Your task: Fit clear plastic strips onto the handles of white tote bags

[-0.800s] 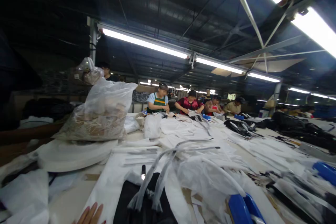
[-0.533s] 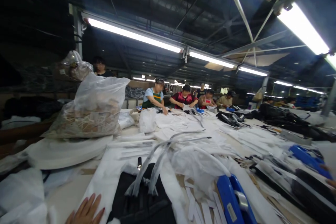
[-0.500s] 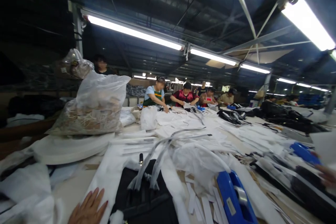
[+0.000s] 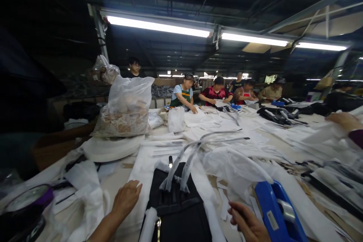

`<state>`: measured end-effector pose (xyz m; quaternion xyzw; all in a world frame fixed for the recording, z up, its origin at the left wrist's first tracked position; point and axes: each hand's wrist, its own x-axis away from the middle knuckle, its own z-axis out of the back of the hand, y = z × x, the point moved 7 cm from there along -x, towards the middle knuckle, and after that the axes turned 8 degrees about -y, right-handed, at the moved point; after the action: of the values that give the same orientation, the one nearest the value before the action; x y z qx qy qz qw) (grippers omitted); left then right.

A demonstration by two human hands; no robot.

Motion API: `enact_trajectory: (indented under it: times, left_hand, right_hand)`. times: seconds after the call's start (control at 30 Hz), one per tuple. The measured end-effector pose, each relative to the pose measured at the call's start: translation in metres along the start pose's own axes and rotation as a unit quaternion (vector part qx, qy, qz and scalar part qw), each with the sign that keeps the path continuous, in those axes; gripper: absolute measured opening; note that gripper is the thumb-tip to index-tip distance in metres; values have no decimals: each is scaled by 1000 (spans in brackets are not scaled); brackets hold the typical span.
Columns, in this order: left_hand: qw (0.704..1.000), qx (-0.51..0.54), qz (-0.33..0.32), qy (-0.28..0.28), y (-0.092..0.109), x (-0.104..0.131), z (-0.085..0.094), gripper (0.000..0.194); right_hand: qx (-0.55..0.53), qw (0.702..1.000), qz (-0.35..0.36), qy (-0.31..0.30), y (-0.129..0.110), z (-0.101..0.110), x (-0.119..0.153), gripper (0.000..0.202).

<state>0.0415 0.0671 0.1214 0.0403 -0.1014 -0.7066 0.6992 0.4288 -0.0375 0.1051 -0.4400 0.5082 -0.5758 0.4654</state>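
A black bag (image 4: 181, 211) lies before me on white wrapping sheet; its long handles (image 4: 195, 151) are wrapped in pale, see-through covering and stretch away from me. Gold-coloured hardware and a small white roll show on its front. My left hand (image 4: 127, 196) rests on the white sheet (image 4: 144, 159) left of the bag, fingers extended and nothing in them. Over the paper strips, between the bag and a blue tape dispenser (image 4: 278, 211), is my right hand (image 4: 246, 221). Its fingers are loosely bent and apart, with nothing visible in them.
A large clear sack (image 4: 124, 113) stands on a white roll (image 4: 113, 149) at the back left. A purple-rimmed tape roll (image 4: 31, 198) lies left. At right, a co-worker's hand (image 4: 343, 121) handles white sheet. Several people work across the table.
The view has swung right-to-left, so things sit further right. My right hand has come into view beside the dispenser. My left hand's spread fingers have drawn closer together. The co-worker's hand lifts white sheet.
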Motion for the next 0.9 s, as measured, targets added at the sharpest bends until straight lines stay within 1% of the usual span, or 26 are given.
enact_trajectory:
  times: [0.07, 0.13, 0.17, 0.23, 0.27, 0.33, 0.4, 0.47, 0.57, 0.63, 0.7, 0.77, 0.83, 0.9]
  left_hand:
    - [998, 54, -26, 5, 27, -17, 14, 28]
    - [992, 113, -55, -13, 60, -34, 16, 22]
    - [988, 140, -62, -28, 75, -43, 13, 19]
    - [979, 188, -59, -53, 99, -60, 3, 18]
    - [974, 212, -51, -63, 107, -68, -2, 19]
    - [961, 266, -29, -73, 116, -85, -11, 19]
    - [941, 329, -4, -84, 118, -100, -18, 19]
    - [913, 393, 21, -104, 118, -112, -25, 18]
    - [865, 480, 50, -139, 118, -121, -35, 19]
    - [833, 532, 60, -137, 115, -123, -36, 20]
    - [804, 582, 66, -105, 107, -121, -34, 20]
    - [773, 627, 75, -56, 96, -116, -29, 19]
    - [741, 665, 89, -4, 83, -107, -22, 16]
    - [710, 695, 99, 43, 73, -96, -12, 19]
  right_hand:
    - [-12, 999, -10, -36, -22, -19, -30, 34]
    - [-34, 997, -26, -65, -35, -48, -60, 28]
    - [-45, 995, -45, -79, -36, -64, -75, 23]
    - [-66, 988, -94, -101, -29, -93, -103, 11]
    - [-76, 984, -120, -110, -23, -104, -115, 8]
    - [-97, 974, -162, -124, -12, -122, -138, 14]
    - [-119, 965, -187, -137, -4, -132, -157, 18]
    - [-141, 960, -196, -146, -1, -139, -175, 19]
    - [-169, 959, -176, -146, -2, -145, -195, 16]
    - [-184, 960, -148, -152, -4, -147, -205, 15]
    - [-193, 959, -128, -161, -5, -149, -211, 15]
    - [-192, 959, -125, -167, -3, -150, -214, 15]
    - [-186, 960, -128, -166, -3, -150, -213, 15]
    - [-187, 961, -117, -166, -10, -150, -209, 12]
